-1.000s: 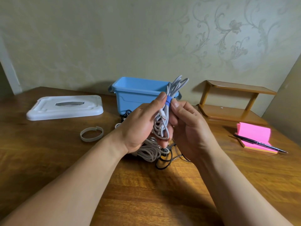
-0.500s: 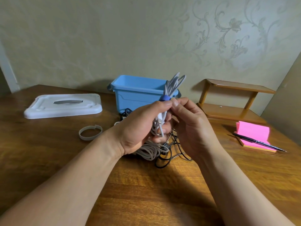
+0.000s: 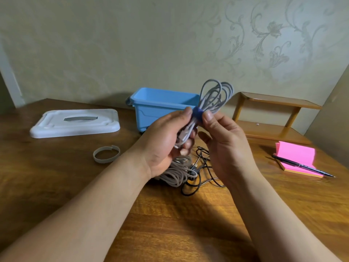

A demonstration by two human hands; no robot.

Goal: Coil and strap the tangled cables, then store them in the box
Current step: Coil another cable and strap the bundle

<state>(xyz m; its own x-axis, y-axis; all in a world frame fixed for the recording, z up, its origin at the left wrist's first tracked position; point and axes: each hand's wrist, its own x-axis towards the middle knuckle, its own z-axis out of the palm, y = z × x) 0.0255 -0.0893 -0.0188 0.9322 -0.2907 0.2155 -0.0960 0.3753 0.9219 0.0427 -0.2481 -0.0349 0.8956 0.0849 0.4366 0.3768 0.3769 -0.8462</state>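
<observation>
On the wooden bench (image 3: 56,186) lie a white lid (image 3: 75,122), a grey strap (image 3: 106,154), loose cables (image 3: 177,173) and pink notes (image 3: 296,156). A blue box (image 3: 156,112) and a shelf (image 3: 273,118) stand at the back.

Coiled grey cable (image 3: 215,95), looped long and narrow, held upright above the desk (image 3: 56,176), loops fanned out at the top. Cinched near its middle by a dark blue strap (image 3: 197,112). Lower half clasped in the left grip (image 3: 166,140); strap pinched by the right grip (image 3: 224,140). Below, on the desk, a loose tangle of beige cable (image 3: 175,173) and thin black cable (image 3: 204,178). Behind, open blue box (image 3: 160,110), upright; white lid (image 3: 75,122) lying flat well to its left. Spare grey strap (image 3: 106,154), curled in a ring, near the lid.
</observation>
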